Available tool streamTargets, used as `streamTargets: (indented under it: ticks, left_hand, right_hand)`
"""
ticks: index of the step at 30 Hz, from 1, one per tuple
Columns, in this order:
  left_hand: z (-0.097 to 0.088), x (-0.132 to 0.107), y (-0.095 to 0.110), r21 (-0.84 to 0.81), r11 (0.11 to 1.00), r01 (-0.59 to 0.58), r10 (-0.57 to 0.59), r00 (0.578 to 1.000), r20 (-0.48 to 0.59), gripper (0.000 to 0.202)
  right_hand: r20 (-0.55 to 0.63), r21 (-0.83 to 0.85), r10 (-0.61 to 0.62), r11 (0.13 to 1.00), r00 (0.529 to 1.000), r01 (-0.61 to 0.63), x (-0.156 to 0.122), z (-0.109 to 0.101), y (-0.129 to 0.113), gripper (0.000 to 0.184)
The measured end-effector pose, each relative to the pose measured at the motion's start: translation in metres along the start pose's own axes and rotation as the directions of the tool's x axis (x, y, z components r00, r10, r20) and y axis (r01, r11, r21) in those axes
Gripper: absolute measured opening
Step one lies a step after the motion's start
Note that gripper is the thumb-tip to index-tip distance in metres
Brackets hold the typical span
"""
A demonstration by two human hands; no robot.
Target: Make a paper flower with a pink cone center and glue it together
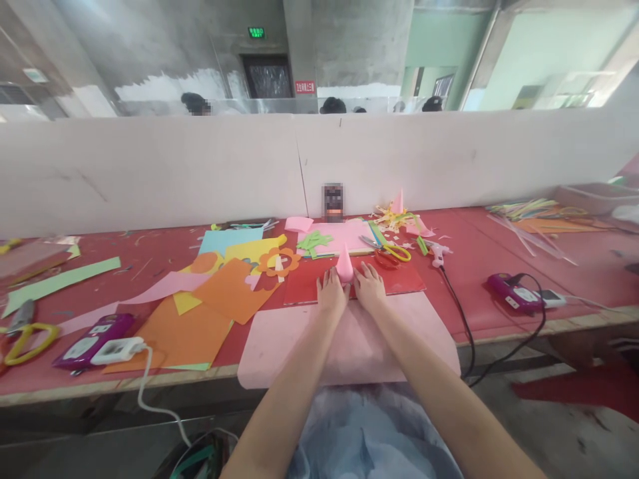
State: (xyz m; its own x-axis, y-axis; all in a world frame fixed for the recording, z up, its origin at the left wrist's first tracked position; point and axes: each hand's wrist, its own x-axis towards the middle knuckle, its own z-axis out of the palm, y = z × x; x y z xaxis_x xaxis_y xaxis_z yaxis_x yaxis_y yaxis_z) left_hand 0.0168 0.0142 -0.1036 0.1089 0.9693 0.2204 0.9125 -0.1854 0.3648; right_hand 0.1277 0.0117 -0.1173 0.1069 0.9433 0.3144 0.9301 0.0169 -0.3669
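A pink paper cone (345,267) stands point up on a red board (304,279), between my two hands. My left hand (331,291) is at the left side of its base, thumb and forefinger against the paper, other fingers resting forward on the board. On the opposite side my right hand (370,287) holds the base in the same way. My fingertips partly hide the cone's lower edge. Under my wrists lies a pink sheet (279,339) at the table's front edge. Just beyond the board are scissors (394,251) with yellow and orange handles.
Green paper strips (314,243) lie on a pink sheet stack behind the board. To the right are a pink glue gun (439,254) with a black cable and a purple power pack (514,294). Orange sheets (184,332) and another purple pack (94,342) lie left.
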Motion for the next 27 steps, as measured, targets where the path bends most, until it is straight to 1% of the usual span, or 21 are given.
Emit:
streamTargets:
  ticks: [3, 6, 8, 10, 12, 14, 17, 20, 22, 27]
  left_hand:
    - [0.002, 0.000, 0.001, -0.024, 1.000, 0.003, -0.003, 1.000, 0.010, 0.057]
    - [0.001, 0.001, 0.001, -0.097, 0.995, 0.032, -0.032, 0.999, 0.005, 0.060]
    - [-0.002, 0.004, -0.002, -0.162, 0.985, 0.054, -0.059, 0.998, -0.027, 0.060]
    - [-0.008, 0.008, -0.007, -0.204, 0.978, 0.045, -0.063, 0.995, -0.082, 0.058]
    - [-0.015, 0.012, -0.016, -0.167, 0.985, 0.032, -0.055, 0.989, -0.135, 0.052]
    - [-0.022, 0.017, -0.028, -0.052, 0.995, 0.085, -0.092, 0.981, -0.171, 0.047]
    - [-0.028, 0.022, -0.046, 0.107, 0.977, 0.186, -0.162, 0.966, -0.200, 0.044]
    - [-0.026, 0.025, -0.057, 0.144, 0.944, 0.297, -0.280, 0.952, -0.126, 0.051]
    - [-0.023, 0.027, -0.059, 0.145, 0.930, 0.337, -0.327, 0.941, -0.094, 0.055]
    - [-0.021, 0.029, -0.057, 0.117, 0.927, 0.356, -0.350, 0.934, -0.072, 0.055]
  right_hand:
    - [0.009, -0.008, 0.005, 1.000, 1.000, -0.005, -0.001, 0.000, -0.001, 0.037]
    - [0.006, -0.005, 0.004, 1.000, 1.000, -0.004, -0.002, 0.000, 0.000, 0.037]
    - [0.001, 0.004, 0.004, 1.000, 1.000, -0.004, -0.002, 0.000, 0.001, 0.037]
    - [-0.007, 0.016, 0.002, 1.000, 1.000, -0.002, -0.002, 0.001, 0.002, 0.037]
    - [-0.021, 0.028, 0.003, 1.000, 1.000, -0.003, -0.001, 0.002, 0.002, 0.036]
    - [-0.035, 0.041, 0.012, 0.999, 0.999, -0.010, -0.001, 0.003, 0.003, 0.035]
    - [-0.044, 0.059, 0.020, 0.998, 0.999, -0.017, -0.001, 0.003, 0.003, 0.034]
    - [-0.030, 0.073, 0.019, 0.997, 0.999, -0.017, 0.000, 0.003, 0.004, 0.035]
    - [-0.025, 0.080, 0.019, 0.997, 1.000, -0.017, 0.000, 0.003, 0.005, 0.035]
    - [-0.035, 0.093, 0.022, 0.996, 0.999, -0.019, 0.000, 0.003, 0.006, 0.034]
